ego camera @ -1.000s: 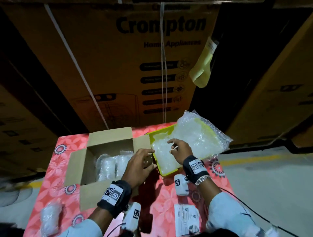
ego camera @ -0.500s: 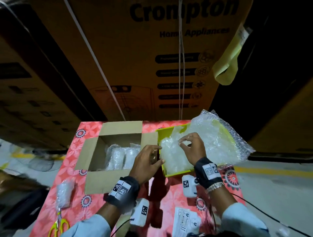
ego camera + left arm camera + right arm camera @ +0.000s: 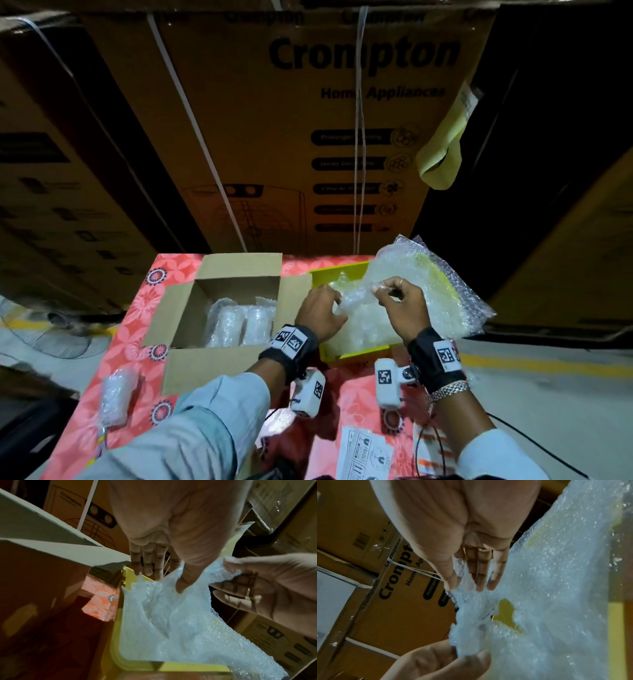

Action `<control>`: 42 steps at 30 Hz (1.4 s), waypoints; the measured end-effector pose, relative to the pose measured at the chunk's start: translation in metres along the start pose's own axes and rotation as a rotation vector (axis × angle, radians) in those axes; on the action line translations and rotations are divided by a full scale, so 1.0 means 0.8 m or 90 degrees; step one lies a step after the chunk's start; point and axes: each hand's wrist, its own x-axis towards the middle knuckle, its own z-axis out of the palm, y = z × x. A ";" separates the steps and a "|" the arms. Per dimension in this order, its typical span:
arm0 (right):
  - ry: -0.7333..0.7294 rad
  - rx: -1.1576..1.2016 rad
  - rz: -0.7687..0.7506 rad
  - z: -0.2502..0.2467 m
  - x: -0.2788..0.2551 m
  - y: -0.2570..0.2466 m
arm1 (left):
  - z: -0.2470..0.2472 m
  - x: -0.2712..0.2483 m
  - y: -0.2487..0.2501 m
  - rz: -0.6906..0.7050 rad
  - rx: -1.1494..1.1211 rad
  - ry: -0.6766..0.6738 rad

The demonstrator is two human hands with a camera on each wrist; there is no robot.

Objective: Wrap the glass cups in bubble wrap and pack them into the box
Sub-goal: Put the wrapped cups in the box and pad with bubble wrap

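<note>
I see my left hand (image 3: 320,317) pinching one edge of the bubble wrap (image 3: 411,301), and my right hand (image 3: 402,306) pinching another edge, so each grip is closed on the sheet. It lies over the yellow tray (image 3: 363,353) on the counter (image 3: 137,308). Just beside it, the open box (image 3: 191,368) holds wrapped cups (image 3: 239,323).

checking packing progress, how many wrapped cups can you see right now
3. Two wrapped cups stand side by side inside the open cardboard box, one left of the other. A third lies on the table, left of the box. More may be hidden.
</note>
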 end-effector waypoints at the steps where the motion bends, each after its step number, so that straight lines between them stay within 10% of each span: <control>1: 0.021 -0.009 0.014 -0.003 0.002 0.006 | 0.001 -0.001 -0.002 -0.008 -0.019 0.003; 11: -0.022 0.038 0.130 0.001 0.003 0.020 | -0.046 -0.029 0.010 -0.127 -0.599 -0.002; 18: -0.127 0.249 0.142 0.021 -0.036 -0.019 | -0.061 -0.068 -0.021 -0.144 -0.524 -0.089; 29: -0.456 0.040 0.000 0.065 -0.061 -0.003 | -0.103 -0.131 -0.061 -0.181 -0.531 -0.172; 36: -0.148 0.004 -0.066 0.094 -0.084 -0.018 | -0.097 -0.146 -0.077 -0.197 -0.423 -0.075; 42: -0.066 0.012 -0.034 0.123 -0.102 -0.030 | -0.091 -0.162 -0.076 -0.162 -0.466 -0.050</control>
